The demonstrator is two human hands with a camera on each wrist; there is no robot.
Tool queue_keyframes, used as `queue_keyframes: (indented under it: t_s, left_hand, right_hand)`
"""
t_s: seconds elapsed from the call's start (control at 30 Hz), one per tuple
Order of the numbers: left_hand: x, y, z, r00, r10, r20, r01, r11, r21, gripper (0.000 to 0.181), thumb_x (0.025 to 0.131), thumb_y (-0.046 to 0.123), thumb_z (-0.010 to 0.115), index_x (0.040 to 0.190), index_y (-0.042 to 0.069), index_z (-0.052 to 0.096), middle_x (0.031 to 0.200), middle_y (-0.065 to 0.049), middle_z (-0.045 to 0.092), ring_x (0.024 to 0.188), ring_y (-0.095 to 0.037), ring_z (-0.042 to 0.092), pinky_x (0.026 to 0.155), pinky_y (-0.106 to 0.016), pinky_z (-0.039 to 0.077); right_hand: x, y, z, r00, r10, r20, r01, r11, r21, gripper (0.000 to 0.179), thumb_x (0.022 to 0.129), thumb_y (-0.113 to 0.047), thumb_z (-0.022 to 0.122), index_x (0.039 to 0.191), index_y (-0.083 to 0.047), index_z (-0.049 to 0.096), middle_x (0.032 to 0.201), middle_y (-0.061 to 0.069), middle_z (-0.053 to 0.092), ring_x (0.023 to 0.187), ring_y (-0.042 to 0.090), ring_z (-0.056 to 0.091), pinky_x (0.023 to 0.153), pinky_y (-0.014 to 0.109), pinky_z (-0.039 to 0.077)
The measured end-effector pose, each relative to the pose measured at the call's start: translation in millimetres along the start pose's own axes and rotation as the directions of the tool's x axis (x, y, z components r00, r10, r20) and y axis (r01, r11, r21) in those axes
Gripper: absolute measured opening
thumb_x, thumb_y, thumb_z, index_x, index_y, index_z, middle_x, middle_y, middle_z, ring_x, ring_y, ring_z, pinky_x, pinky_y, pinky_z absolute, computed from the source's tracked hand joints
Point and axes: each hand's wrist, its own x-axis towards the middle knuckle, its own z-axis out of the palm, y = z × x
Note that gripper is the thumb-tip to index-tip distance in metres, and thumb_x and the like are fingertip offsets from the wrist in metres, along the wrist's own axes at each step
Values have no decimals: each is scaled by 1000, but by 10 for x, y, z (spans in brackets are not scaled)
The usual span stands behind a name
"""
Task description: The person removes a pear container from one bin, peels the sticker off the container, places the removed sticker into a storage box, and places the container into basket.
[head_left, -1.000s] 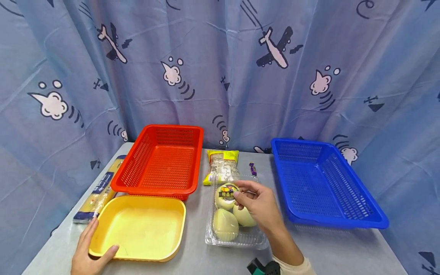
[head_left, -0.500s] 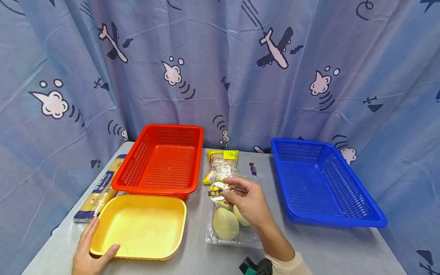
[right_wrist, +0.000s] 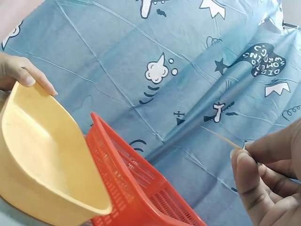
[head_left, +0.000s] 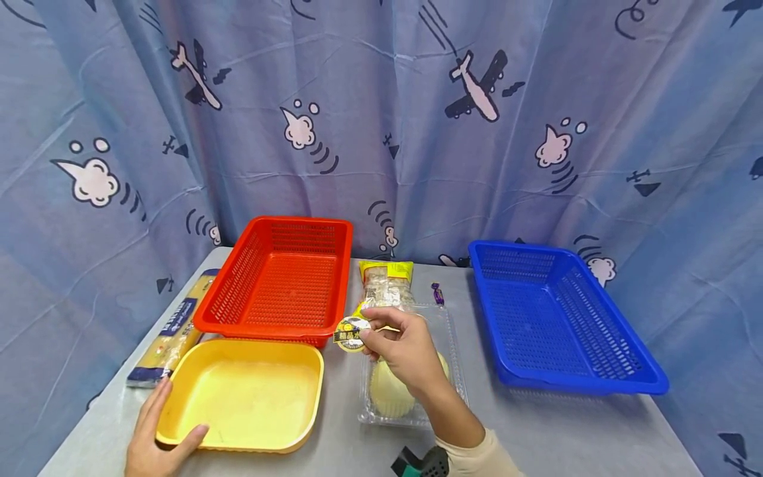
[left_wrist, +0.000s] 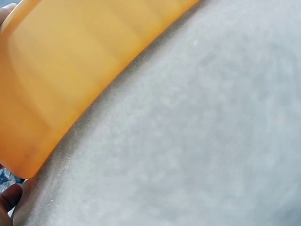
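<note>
The left grip is spread over a corner of the yellow tub, maybe to keep it from sliding. A bit farther, the right grip pinches a round label by its side, which leaves most of its printed face bare. The clear fruit box lies under that arm. The head view shows the label's words; the right wrist view shows only its thin edge, with the red basket beyond.
</note>
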Motion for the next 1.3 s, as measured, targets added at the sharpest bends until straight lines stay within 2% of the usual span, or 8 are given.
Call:
queue_keyframes:
  t_s: [0.33, 0.4, 0.53, 0.7, 0.77, 1.0, 1.3]
  left_hand:
    - [1, -4, 2, 1000, 19, -5, -19, 1000, 8, 96, 78, 26, 82, 154, 8, 24, 156, -16, 21, 141, -34, 17, 114, -42, 8]
    - [0, -4, 4, 1000, 25, -4, -25, 1000, 3, 96, 79, 26, 81, 154, 8, 24, 156, -17, 21, 140, -36, 17, 114, -45, 9]
    - [3, -13, 4, 1000, 29, -1, -29, 1000, -3, 96, 78, 25, 82, 153, 6, 25, 155, -18, 21, 140, -36, 17, 114, -43, 9]
    - [4, -13, 0, 1000, 10, 13, -10, 1000, -6, 97, 78, 27, 81, 153, 5, 23, 155, -20, 19, 139, -40, 17, 112, -51, 10]
    - [-2, -11, 1, 1000, 8, 10, -8, 1000, -9, 97, 79, 27, 81, 153, 6, 23, 156, -19, 20, 140, -40, 17, 113, -50, 10]
    - [-23, -9, 17, 999, 30, -13, -30, 999, -15, 95, 79, 25, 81, 154, 9, 25, 156, -15, 21, 141, -31, 17, 113, -36, 8]
    - [1, -13, 12, 1000, 23, -6, -23, 1000, -17, 96, 78, 25, 82, 153, 7, 25, 156, -17, 21, 141, -35, 17, 114, -44, 9]
  right_hand:
    - [29, 110, 179, 999, -3, 35, 2, 1000, 31, 28, 84, 10, 66, 111, 13, 63, 81, 13, 59, 62, 16, 60, 57, 23, 51]
    - [35, 128, 220, 999, -3, 35, 2, 999, 32, 28, 83, 11, 66, 111, 13, 63, 80, 13, 59, 61, 15, 60, 56, 23, 52]
    - [36, 158, 299, 1000, 5, 29, -6, 999, 42, 29, 83, 10, 67, 112, 13, 63, 80, 12, 59, 61, 15, 60, 56, 23, 51]
    - [43, 191, 385, 999, 25, 26, -27, 997, 67, 31, 83, 10, 66, 114, 14, 62, 81, 11, 60, 61, 15, 60, 56, 23, 51]
    - [48, 207, 414, 999, 30, 29, -32, 997, 75, 32, 83, 10, 66, 114, 14, 61, 82, 11, 60, 61, 16, 61, 56, 23, 51]
    - [74, 252, 521, 999, 33, 40, -37, 996, 85, 32, 82, 11, 66, 114, 13, 62, 81, 11, 60, 62, 15, 61, 57, 22, 52]
    - [110, 310, 658, 997, 51, 52, -57, 991, 119, 34, 83, 11, 65, 116, 14, 60, 82, 10, 59, 63, 15, 61, 59, 24, 53]
